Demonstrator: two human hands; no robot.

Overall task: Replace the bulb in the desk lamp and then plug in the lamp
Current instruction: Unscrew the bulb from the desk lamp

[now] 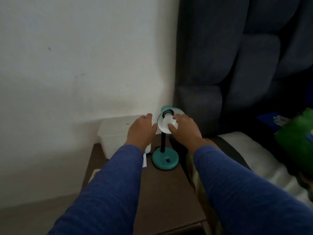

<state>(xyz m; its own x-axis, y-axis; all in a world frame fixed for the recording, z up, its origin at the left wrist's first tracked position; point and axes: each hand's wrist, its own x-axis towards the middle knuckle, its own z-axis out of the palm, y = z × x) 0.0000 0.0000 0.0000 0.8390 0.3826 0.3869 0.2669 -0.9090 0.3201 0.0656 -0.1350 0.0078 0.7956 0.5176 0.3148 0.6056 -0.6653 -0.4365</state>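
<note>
A small teal desk lamp with a round base (165, 160) and a black neck stands on a dark brown nightstand (162, 197). Its shade (161, 126) is tilted toward me, white inside. A white bulb (169, 122) sits in the socket. My right hand (183, 130) has its fingers closed around the bulb. My left hand (142, 131) hovers just left of the shade rim, fingers slightly apart, holding nothing. The lamp's cord runs behind the base; the plug is out of sight.
A white plastic bin (118, 133) stands on the nightstand against the white wall, left of the lamp. A small blue-and-white card (144, 161) lies by the base. A dark blue padded headboard (237, 65) and a bed with a pillow are on the right.
</note>
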